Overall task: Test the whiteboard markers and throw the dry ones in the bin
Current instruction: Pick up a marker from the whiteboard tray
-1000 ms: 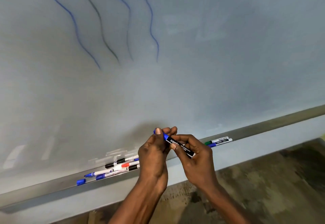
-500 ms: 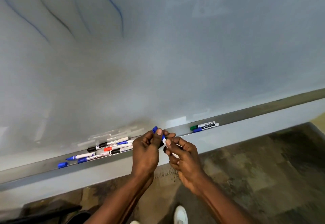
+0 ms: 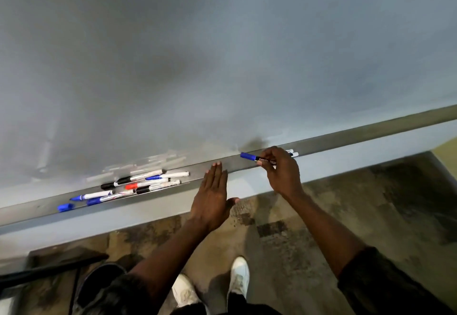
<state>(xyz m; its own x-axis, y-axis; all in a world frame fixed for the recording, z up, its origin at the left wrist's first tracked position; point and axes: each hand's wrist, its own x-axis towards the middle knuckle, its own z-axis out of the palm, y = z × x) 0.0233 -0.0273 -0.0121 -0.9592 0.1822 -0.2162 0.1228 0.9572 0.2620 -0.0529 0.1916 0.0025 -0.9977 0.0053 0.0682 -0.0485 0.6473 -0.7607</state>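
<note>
The right hand [image 3: 284, 173] pinches the light, rigid, probably slick blue marker [image 3: 254, 158] mid-barrel; fingers of the left hand [image 3: 212, 198] lie released.

A grey-white whiteboard [image 3: 222, 55] above a mottled floor [image 3: 346, 203]

The board fills the upper part of the view, its surface smudged, with a dim shadowed patch near the middle and pale streaks of reflected light low on the left. A metal ledge [image 3: 371, 133] runs along its lower edge, rising toward the right, and under it lies a plain pale grey band [image 3: 358, 166]. The floor is blotched brown and grey, worn-looking. At the far right a yellowish surface [image 3: 448, 146] shows. A dark flat shape [image 3: 66, 257] lies at the lower left.
</note>
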